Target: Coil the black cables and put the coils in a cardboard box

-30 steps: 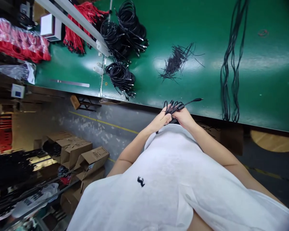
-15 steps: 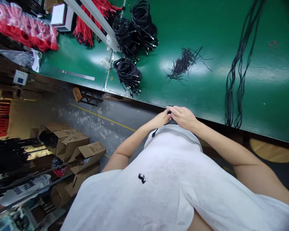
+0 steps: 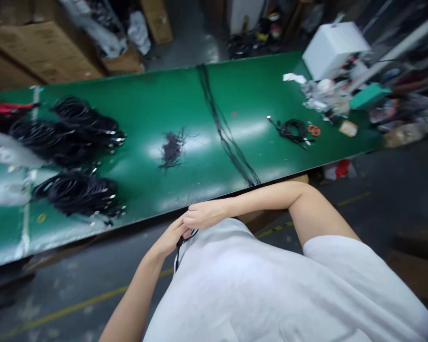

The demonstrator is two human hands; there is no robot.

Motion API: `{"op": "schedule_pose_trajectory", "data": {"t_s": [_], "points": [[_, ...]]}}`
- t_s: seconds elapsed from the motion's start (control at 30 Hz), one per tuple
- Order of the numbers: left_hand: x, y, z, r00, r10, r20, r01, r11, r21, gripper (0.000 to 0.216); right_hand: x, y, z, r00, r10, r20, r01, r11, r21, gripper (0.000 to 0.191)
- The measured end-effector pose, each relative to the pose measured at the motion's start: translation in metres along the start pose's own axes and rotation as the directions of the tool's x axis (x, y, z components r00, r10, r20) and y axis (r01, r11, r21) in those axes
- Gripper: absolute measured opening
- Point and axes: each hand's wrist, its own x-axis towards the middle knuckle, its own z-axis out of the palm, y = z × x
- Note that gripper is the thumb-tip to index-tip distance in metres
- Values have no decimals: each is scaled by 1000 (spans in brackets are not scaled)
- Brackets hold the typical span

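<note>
View from a head-worn camera, looking down the front of a person in a white shirt (image 3: 242,285) who stands at the near edge of a long green counter (image 3: 146,104). The picture is soft and blurred.

Both hands meet low against the shirt, just short of the counter edge. The left hand (image 3: 169,237) is curled closed around a thin black cable (image 3: 177,254). A short loop shows at its fingers, and one strand hangs down over the shirt below it. The right hand (image 3: 203,216) lies just above and across the left, touching it, with its fingers bent down toward the same spot. It seems to pinch the cable too, but in the blur its grip cannot be made out.

By the look of it, the step in hand is gathering or working the cable between the two hands, close to the body. Any further handling would call for a firm hold by the left hand, and for room to draw out the hanging strand without snagging the shirt.

The cable is off the counter, held within the left hand and under the right. On the counter, well apart from the hands:

- Bundles of coiled black cable (image 3: 76,194) to the left.
- A small heap of short black wires (image 3: 171,149) near the middle.
- Long black cables (image 3: 228,137) laid across the counter.
- A small coil (image 3: 292,129) and a white box (image 3: 333,47) to the far right.
</note>
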Motion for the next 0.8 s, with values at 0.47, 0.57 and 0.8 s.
{"op": "schedule_pose_trajectory", "data": {"t_s": [0.47, 0.57, 0.8], "points": [[19, 32, -10, 996, -93, -3, 93, 996, -7, 56, 6, 8, -12, 989, 146, 3, -145, 985, -91, 43], [19, 37, -14, 996, -82, -40, 82, 997, 8, 54, 11, 9, -19, 974, 223, 37, -221, 974, -39, 44], [11, 44, -20, 991, -122, -57, 123, 992, 5, 50, 29, 19, -14, 989, 141, 39, -140, 989, -39, 42]]}}
